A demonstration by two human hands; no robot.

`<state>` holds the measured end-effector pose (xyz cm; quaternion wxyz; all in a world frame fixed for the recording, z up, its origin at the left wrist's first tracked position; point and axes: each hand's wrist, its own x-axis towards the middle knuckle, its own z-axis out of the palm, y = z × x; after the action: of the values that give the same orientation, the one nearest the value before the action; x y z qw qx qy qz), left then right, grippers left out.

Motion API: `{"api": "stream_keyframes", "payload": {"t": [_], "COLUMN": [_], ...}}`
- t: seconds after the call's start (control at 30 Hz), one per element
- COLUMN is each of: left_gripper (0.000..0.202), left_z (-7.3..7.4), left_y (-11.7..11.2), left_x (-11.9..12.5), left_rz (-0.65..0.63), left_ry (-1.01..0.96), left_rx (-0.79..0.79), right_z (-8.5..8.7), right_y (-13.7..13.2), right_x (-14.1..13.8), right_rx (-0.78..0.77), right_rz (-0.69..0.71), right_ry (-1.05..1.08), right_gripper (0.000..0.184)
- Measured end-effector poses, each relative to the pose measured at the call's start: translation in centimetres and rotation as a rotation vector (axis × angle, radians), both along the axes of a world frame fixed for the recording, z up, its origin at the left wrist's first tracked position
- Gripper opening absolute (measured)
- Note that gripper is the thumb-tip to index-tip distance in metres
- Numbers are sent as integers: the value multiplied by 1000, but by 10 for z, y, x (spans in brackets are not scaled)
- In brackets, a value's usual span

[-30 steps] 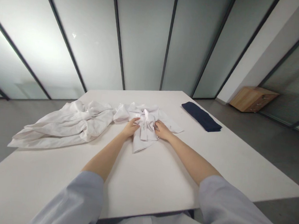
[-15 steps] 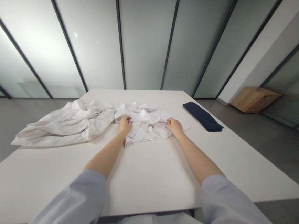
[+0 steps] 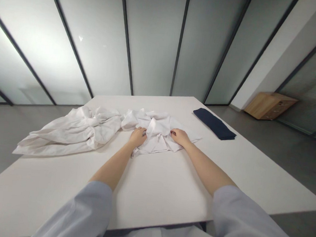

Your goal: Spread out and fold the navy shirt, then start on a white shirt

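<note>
A crumpled white shirt lies in the middle of the white table. My left hand grips the cloth at its left side, fingers curled into the folds. On the shirt's right side my right hand pinches the fabric, fingers closed. Both hands rest low on the tabletop with the bunched cloth between them.
A larger heap of white cloth sprawls over the table's left part, touching the shirt. A folded dark blue garment lies at the far right of the table. A wooden cabinet stands on the floor by the glass wall.
My hands spread apart half a second ago, stretching the shirt wide. Now they have come closer together again, and the cloth is bunched up between them.
</note>
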<state>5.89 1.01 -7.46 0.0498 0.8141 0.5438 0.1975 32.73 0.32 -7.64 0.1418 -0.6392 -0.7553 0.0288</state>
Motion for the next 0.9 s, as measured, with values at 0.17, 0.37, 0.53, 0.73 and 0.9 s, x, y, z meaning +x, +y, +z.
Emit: {"api": "stream_keyframes", "payload": {"t": [0.17,0.37,0.53,0.73,0.9], "left_gripper": [35,35,36,36,35], "left_z": [0,-1,-2,-1,0], "left_y": [0,1,2,1,0], "left_x": [-1,0,0,-1,-1], "left_rz": [-14,-10,-3,-4,-12], "left_ry": [-20,-12,-32,-9,17], "left_rx": [2,4,-7,-3,2], "right_z": [-1,-1,-2,-1,-1], "right_y": [2,2,2,2,0], "right_x": [2,2,2,1,-7], "right_rx": [-16,-19,-17,-5,68], "right_rz": [-14,-24,-22,2,177], "right_ry": [53,61,51,-15,-93], "right_gripper": [29,29,29,29,30]}}
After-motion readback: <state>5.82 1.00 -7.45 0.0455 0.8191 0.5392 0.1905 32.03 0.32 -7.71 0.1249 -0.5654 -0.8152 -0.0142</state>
